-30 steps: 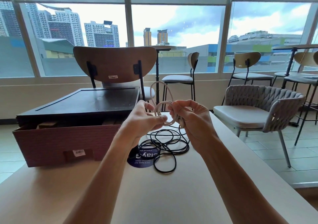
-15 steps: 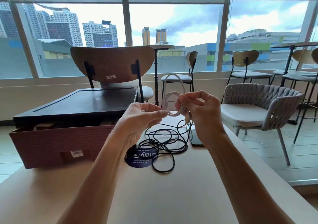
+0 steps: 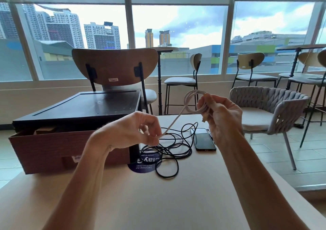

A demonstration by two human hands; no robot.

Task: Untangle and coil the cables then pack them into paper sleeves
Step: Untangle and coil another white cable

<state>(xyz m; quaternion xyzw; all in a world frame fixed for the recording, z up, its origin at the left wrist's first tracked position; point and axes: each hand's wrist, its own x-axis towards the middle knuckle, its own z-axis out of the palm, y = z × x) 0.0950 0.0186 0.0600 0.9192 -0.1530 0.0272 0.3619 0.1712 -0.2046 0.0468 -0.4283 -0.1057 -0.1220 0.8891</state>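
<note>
Now we've pulled apart: right hand (image 3: pixel 220 118) grips the coiled thin white cable (image 3: pixel 173 121), left hand (image 3: pixel 139 129) pinches its tail, stretched taut below-left of the right fingers, so one wrap remains; tangled black cable (image 3: pixel 167 149) lies beneath.

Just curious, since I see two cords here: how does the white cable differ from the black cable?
The white cable is held in the air, the right hand gripping its small coil and the left hand pinching its free end; the black cable lies untouched on the table. The white cable is wound in neat loops; the black cable sprawls in loose, overlapping loops. Both are thin, flexible cords.
</note>
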